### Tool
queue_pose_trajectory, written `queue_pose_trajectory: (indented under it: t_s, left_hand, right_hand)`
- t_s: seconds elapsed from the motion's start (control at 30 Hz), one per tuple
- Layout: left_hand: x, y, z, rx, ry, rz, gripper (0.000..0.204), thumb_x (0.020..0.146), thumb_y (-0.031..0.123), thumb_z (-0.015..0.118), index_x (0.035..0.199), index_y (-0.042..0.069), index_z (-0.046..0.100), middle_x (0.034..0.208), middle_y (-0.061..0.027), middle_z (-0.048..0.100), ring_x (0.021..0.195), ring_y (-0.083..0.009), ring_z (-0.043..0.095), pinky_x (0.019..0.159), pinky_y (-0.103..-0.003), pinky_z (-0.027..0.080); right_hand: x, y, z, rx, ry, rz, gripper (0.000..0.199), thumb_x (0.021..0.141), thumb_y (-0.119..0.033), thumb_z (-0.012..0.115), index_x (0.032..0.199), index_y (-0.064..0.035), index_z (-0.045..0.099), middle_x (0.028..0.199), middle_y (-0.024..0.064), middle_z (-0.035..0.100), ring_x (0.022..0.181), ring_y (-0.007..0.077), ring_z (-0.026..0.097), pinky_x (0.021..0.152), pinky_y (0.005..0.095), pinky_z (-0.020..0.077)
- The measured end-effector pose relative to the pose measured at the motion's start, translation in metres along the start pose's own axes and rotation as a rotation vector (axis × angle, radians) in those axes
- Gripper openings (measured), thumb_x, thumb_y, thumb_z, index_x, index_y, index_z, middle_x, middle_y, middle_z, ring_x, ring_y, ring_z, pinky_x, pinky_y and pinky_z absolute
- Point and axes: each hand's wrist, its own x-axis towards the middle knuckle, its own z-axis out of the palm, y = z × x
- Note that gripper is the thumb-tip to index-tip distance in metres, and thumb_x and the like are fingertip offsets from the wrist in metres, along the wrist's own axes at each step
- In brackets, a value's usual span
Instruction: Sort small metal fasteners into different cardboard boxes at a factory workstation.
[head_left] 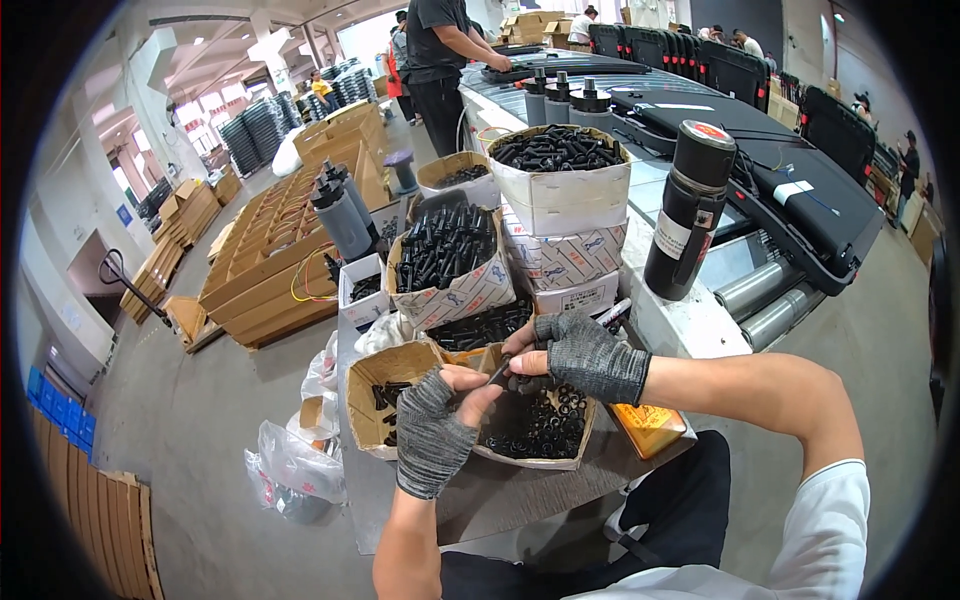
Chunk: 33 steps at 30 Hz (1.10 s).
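- In a wide factory hall, a flat grey tabletop (pixel 475 488) is set beside smooth steel rollers (pixel 765 290).
- A small, slim black part (pixel 498 372) is pinched between the fingertips of the left hand (pixel 437 430) and right hand (pixel 592 357), above an open cardboard box (pixel 545 464) of round black rings (pixel 555 425).
- Control is probably best served by light pressure, low over the box.
- Both palms are covered by ribbed grey knit fingerless gloves (pixel 610 368).
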Motion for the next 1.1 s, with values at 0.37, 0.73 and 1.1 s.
queue_pose_trajectory:
  t_s: [0.37,0.73,1.1]
  left_hand:
    - [-0.003,0.002,0.005,-0.049,0.067,-0.061,0.014,0.078,0.003,0.077,0.086,0.001,0.066,0.078,-0.0086,0.068,0.067,-0.0144,0.065,0.06,-0.027,0.051]
    - [-0.005,0.001,0.003,-0.161,0.112,-0.205,0.012,0.082,0.008,0.075,0.087,0.001,0.069,0.082,-0.0065,0.07,0.075,-0.0112,0.064,0.07,-0.026,0.05]
    - [-0.006,0.005,0.007,-0.176,0.122,-0.231,0.013,0.082,0.009,0.076,0.089,0.0,0.069,0.08,-0.0061,0.07,0.072,-0.0096,0.064,0.067,-0.025,0.051]
  right_hand:
    - [0.0,0.004,0.003,-0.145,0.058,-0.16,0.032,0.082,-0.023,0.07,0.105,-0.0002,0.068,0.097,0.0101,0.069,0.09,0.0171,0.065,0.084,0.0304,0.0499]
    - [-0.003,-0.006,0.008,-0.169,0.044,-0.221,0.026,0.086,-0.011,0.067,0.109,0.0025,0.064,0.098,0.0108,0.07,0.095,0.0152,0.066,0.086,0.0277,0.0516]
    - [-0.004,-0.007,0.015,-0.269,0.193,-0.199,0.025,0.084,-0.019,0.072,0.099,-0.0001,0.068,0.089,0.0079,0.068,0.087,0.0149,0.063,0.083,0.0301,0.0496]
